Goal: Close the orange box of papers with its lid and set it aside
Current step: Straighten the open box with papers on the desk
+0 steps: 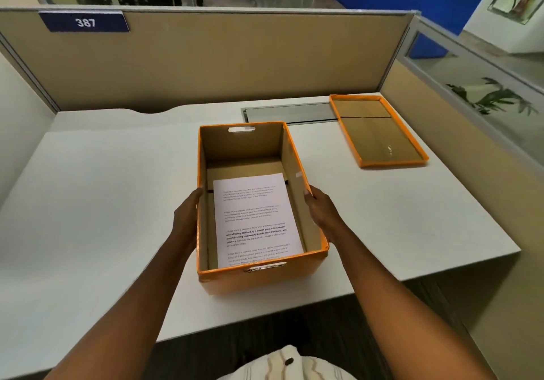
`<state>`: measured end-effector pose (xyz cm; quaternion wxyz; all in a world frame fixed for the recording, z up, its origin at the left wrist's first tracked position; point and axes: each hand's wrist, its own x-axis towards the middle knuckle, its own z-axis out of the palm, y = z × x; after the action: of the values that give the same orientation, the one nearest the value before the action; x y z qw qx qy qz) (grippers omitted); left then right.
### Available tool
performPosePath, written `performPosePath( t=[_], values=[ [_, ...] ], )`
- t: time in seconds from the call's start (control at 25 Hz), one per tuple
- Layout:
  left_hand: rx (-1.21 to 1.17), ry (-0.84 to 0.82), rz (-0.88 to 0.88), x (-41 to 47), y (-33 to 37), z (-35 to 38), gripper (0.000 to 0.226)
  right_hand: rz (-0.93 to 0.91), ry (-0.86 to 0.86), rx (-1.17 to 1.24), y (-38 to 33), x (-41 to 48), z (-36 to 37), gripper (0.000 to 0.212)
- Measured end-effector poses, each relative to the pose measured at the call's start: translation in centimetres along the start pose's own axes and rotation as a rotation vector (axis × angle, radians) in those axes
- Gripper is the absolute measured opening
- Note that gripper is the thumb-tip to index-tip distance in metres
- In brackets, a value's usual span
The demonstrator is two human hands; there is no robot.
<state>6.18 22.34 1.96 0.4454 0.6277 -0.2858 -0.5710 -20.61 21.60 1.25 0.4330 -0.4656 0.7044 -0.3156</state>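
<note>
An open orange box with brown cardboard inside stands at the middle of the white desk, near its front edge. Printed papers lie flat on its bottom. My left hand presses on the box's left wall and my right hand on its right wall, so both grip the box from the sides. The orange lid lies upside down at the back right of the desk, apart from the box and untouched.
The white desk is bounded by beige partition walls at the back and sides. A grey cable tray flap is set into the desk behind the box. The desk's front edge runs just below the box.
</note>
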Motion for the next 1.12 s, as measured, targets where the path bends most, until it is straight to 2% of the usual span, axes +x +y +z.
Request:
performPosePath(
  t=[0.2,0.4,0.48,0.64,0.76,0.84,0.92,1.04,1.12],
  values=[
    [0.028,0.051,0.024,0.7,-0.7,-0.3,0.046,-0.008,-0.01,-0.032,0.4,0.7,0.9,0.042],
    [0.08,0.118,0.065,1.3,-1.0,-0.2,0.027,-0.034,-0.007,-0.054,0.6,1.6,1.3,0.042],
    [0.106,0.144,0.099,1.5,-1.2,-0.1,0.027,-0.041,-0.006,-0.067,0.9,1.7,1.4,0.043],
    [0.193,0.183,0.151,2.1,-1.6,-0.1,0.03,-0.041,0.009,-0.069,1.1,1.8,1.5,0.043],
    [0.347,0.206,0.284,2.4,-2.1,-0.4,0.031,-0.023,0.007,-0.054,1.1,1.8,1.5,0.044],
    [0.345,0.286,0.266,2.4,-1.7,-0.7,0.044,-0.009,0.002,-0.031,1.1,1.7,1.4,0.045],
    [0.481,0.374,0.269,2.3,-1.1,-1.1,0.061,0.012,-0.027,0.022,1.0,1.5,1.2,0.045],
    [0.733,0.43,0.432,1.9,0.0,-0.7,0.064,0.067,-0.137,0.123,0.9,1.5,0.3,0.056],
    [0.765,0.438,0.523,1.4,1.2,0.7,0.057,0.082,-0.159,0.12,1.1,2.2,-0.8,0.065]
  ],
)
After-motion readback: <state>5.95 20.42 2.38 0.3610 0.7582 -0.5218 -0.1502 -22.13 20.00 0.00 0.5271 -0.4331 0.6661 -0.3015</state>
